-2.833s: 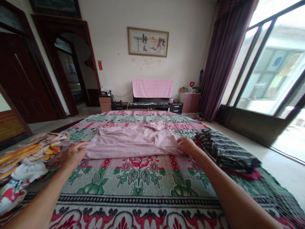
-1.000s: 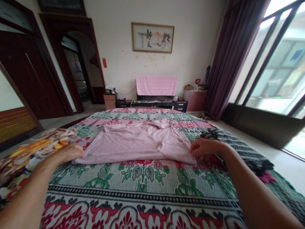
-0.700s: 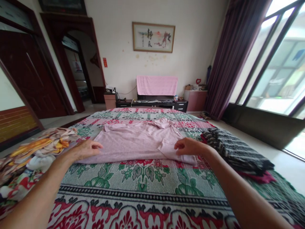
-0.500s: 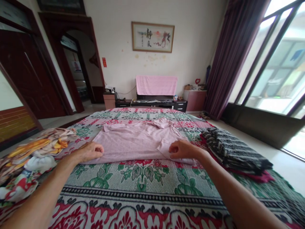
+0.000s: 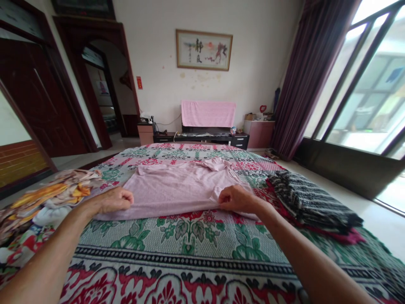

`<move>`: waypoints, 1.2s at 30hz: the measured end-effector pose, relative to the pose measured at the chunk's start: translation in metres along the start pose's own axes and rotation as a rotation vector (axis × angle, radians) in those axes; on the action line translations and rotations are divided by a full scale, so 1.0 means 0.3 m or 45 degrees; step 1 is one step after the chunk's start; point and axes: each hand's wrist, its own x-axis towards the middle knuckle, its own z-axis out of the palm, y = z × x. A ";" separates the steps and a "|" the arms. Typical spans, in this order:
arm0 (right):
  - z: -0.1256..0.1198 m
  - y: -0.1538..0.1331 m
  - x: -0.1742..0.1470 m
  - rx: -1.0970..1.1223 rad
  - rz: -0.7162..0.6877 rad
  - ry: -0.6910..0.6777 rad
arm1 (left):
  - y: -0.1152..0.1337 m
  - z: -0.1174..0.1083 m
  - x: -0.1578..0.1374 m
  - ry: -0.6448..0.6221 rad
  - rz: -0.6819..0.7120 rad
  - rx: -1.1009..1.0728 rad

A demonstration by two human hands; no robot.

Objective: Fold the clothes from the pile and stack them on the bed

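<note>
A pale pink shirt [image 5: 171, 183] lies spread sideways across the patterned bedspread [image 5: 186, 236], its collar end toward the upper right. My left hand [image 5: 115, 200] is closed on the shirt's near edge at the left, fingers curled. At the right, my right hand [image 5: 236, 198] pinches the same near edge, where the fabric bunches into small folds by the fingertips. Between the two hands the edge looks drawn fairly straight and slightly raised. The fingertips of both hands are partly hidden.
Crumpled clothes [image 5: 44, 202] in yellow, white and red lie on the left of the bed. A folded black-and-white striped garment [image 5: 313, 200] rests on the right over something dark pink. Beyond the bed stands a low black cabinet [image 5: 238, 140] with a pink cloth [image 5: 208, 113] above it.
Both hands have shifted slightly left, and my right hand now grips the near edge, lifting it a little. The fabric by the right fingers has gathered.
</note>
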 end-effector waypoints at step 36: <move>-0.002 -0.037 -0.007 -0.103 0.109 -0.314 | -0.087 -0.022 -0.037 0.040 -0.377 0.240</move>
